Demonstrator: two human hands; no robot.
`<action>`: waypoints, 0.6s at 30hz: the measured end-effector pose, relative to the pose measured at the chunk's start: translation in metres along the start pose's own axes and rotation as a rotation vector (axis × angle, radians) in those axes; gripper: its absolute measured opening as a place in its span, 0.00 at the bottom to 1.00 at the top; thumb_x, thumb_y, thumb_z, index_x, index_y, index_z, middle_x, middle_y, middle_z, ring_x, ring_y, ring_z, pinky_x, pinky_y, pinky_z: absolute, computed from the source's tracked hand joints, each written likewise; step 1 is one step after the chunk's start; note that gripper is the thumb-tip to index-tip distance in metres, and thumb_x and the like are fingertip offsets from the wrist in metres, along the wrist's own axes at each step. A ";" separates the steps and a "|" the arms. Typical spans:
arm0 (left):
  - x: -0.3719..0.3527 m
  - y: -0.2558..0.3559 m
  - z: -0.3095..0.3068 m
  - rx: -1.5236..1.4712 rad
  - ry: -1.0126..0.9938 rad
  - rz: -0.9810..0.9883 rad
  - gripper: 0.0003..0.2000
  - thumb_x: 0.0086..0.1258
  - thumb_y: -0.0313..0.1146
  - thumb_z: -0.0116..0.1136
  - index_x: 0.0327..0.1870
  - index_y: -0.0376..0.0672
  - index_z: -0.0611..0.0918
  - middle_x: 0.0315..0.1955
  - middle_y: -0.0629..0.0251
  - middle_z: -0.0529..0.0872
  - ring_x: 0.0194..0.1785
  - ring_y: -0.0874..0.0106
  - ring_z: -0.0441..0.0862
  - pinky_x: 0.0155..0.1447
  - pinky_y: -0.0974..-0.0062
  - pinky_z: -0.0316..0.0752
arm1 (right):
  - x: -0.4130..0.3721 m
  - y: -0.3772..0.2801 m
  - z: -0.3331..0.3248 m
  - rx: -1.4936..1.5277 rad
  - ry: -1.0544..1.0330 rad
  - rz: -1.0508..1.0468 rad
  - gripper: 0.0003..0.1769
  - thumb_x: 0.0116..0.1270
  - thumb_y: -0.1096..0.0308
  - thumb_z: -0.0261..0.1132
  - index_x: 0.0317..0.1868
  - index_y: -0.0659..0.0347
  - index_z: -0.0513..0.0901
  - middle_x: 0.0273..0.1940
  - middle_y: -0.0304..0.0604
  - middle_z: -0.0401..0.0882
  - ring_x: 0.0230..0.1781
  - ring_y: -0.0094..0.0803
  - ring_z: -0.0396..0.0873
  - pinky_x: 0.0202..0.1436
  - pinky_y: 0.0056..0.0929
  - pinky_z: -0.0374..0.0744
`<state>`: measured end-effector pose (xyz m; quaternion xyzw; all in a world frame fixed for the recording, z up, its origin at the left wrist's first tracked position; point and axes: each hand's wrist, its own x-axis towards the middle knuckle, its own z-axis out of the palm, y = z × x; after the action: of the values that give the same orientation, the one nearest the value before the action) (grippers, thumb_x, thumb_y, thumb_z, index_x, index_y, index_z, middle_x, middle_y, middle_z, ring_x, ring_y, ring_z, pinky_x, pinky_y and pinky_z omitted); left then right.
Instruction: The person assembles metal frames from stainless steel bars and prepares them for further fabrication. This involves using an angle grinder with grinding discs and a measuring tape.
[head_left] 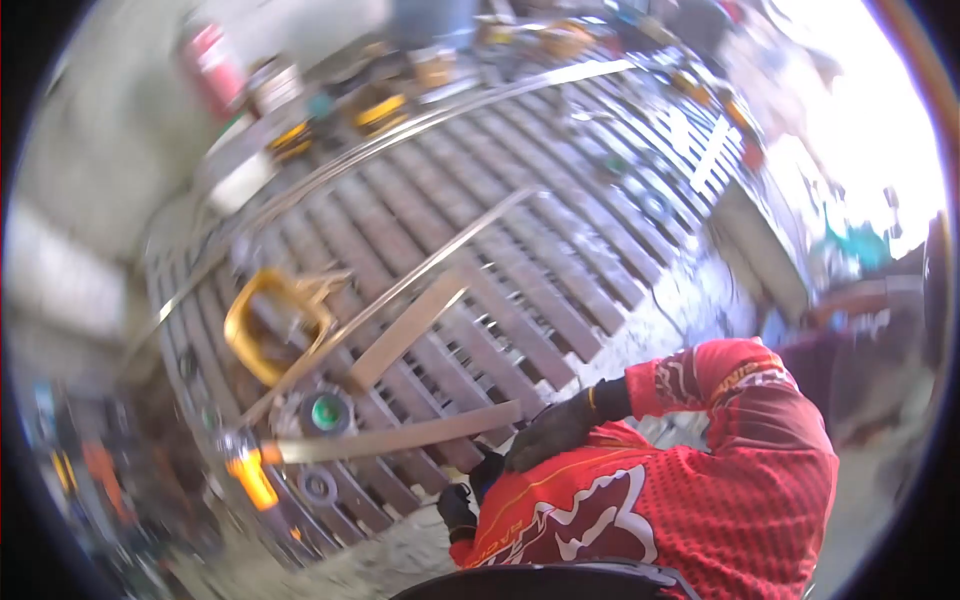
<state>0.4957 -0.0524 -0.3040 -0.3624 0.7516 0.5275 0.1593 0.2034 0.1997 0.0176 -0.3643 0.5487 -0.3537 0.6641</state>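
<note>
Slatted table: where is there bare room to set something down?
The slats between the long diagonal strip and the back strips look free, as do those right of the short board. Crowded at left, around the yellow frame, green disc and yellow tool.

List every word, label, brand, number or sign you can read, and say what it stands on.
No text can be read with certainty.
Red jersey, body: small lettering, too blurred to read.
Its sleeve: pale lettering, too blurred.
Red cylinder by the wall: pale marks, too blurred.
Green-centered disc: too small and blurred to tell.
</note>
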 end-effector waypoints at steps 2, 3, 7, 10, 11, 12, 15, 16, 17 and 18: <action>-0.001 0.010 -0.004 0.553 -0.048 0.322 0.09 0.68 0.38 0.60 0.37 0.43 0.86 0.35 0.55 0.84 0.44 0.59 0.82 0.45 0.59 0.77 | -0.014 0.076 0.006 -0.093 0.148 -0.230 0.34 0.80 0.42 0.49 0.70 0.63 0.74 0.67 0.54 0.75 0.71 0.46 0.70 0.77 0.43 0.63; 0.001 0.027 -0.001 0.501 -0.066 0.249 0.09 0.68 0.38 0.60 0.37 0.42 0.86 0.34 0.56 0.84 0.44 0.59 0.82 0.45 0.59 0.77 | -0.031 0.078 0.003 -0.063 0.204 -0.109 0.34 0.80 0.42 0.48 0.69 0.63 0.74 0.67 0.54 0.75 0.70 0.46 0.70 0.76 0.44 0.64; 0.013 0.110 0.007 0.005 -0.100 -0.051 0.09 0.69 0.38 0.59 0.34 0.42 0.84 0.32 0.56 0.83 0.43 0.59 0.82 0.47 0.56 0.77 | -0.036 0.147 0.012 -0.171 0.337 0.059 0.33 0.80 0.42 0.45 0.62 0.62 0.80 0.59 0.60 0.80 0.64 0.51 0.76 0.68 0.49 0.69; 0.003 0.169 0.010 -0.152 -0.132 -0.073 0.09 0.70 0.38 0.58 0.32 0.42 0.82 0.31 0.57 0.83 0.42 0.59 0.82 0.48 0.53 0.76 | -0.023 0.160 0.016 -0.189 0.364 0.133 0.32 0.78 0.42 0.49 0.60 0.62 0.81 0.55 0.62 0.83 0.59 0.53 0.79 0.64 0.51 0.72; -0.003 0.183 0.009 -0.193 -0.140 -0.070 0.10 0.70 0.38 0.58 0.32 0.42 0.82 0.30 0.57 0.82 0.42 0.59 0.82 0.48 0.53 0.76 | -0.014 0.159 0.017 -0.193 0.349 0.094 0.31 0.78 0.42 0.50 0.60 0.62 0.81 0.55 0.61 0.83 0.59 0.53 0.79 0.63 0.51 0.72; -0.009 0.195 0.010 -0.243 -0.144 -0.071 0.10 0.70 0.38 0.58 0.31 0.42 0.81 0.30 0.57 0.82 0.42 0.59 0.82 0.49 0.52 0.76 | -0.002 0.156 0.017 -0.210 0.326 0.052 0.31 0.77 0.43 0.50 0.60 0.61 0.81 0.55 0.61 0.83 0.58 0.53 0.79 0.63 0.51 0.72; -0.028 0.219 0.005 -0.338 -0.147 -0.077 0.11 0.70 0.38 0.57 0.29 0.42 0.80 0.29 0.58 0.81 0.41 0.59 0.82 0.50 0.50 0.76 | 0.029 0.149 0.017 -0.262 0.265 -0.058 0.30 0.77 0.43 0.51 0.60 0.60 0.81 0.55 0.61 0.83 0.58 0.53 0.80 0.61 0.51 0.73; -0.035 0.223 0.003 -0.373 -0.139 -0.082 0.11 0.71 0.38 0.57 0.29 0.42 0.79 0.28 0.58 0.81 0.41 0.59 0.82 0.50 0.49 0.76 | 0.040 0.146 0.018 -0.289 0.236 -0.089 0.30 0.77 0.44 0.52 0.60 0.60 0.81 0.54 0.60 0.83 0.57 0.53 0.80 0.61 0.51 0.73; -0.043 0.225 -0.001 -0.400 -0.122 -0.085 0.12 0.71 0.38 0.57 0.28 0.42 0.79 0.28 0.59 0.81 0.41 0.59 0.82 0.51 0.48 0.76 | 0.050 0.141 0.020 -0.313 0.209 -0.124 0.30 0.76 0.44 0.52 0.61 0.60 0.81 0.54 0.60 0.83 0.57 0.53 0.80 0.61 0.51 0.73; -0.050 0.226 -0.004 -0.424 -0.106 -0.088 0.12 0.71 0.37 0.56 0.27 0.42 0.78 0.27 0.59 0.81 0.41 0.59 0.82 0.51 0.48 0.76 | 0.062 0.136 0.022 -0.340 0.182 -0.160 0.29 0.76 0.44 0.52 0.61 0.59 0.81 0.54 0.60 0.83 0.57 0.53 0.80 0.60 0.51 0.73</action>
<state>0.3691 0.0032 -0.1182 -0.3921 0.5978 0.6846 0.1419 0.2434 0.2140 -0.1270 -0.4802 0.6277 -0.3388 0.5105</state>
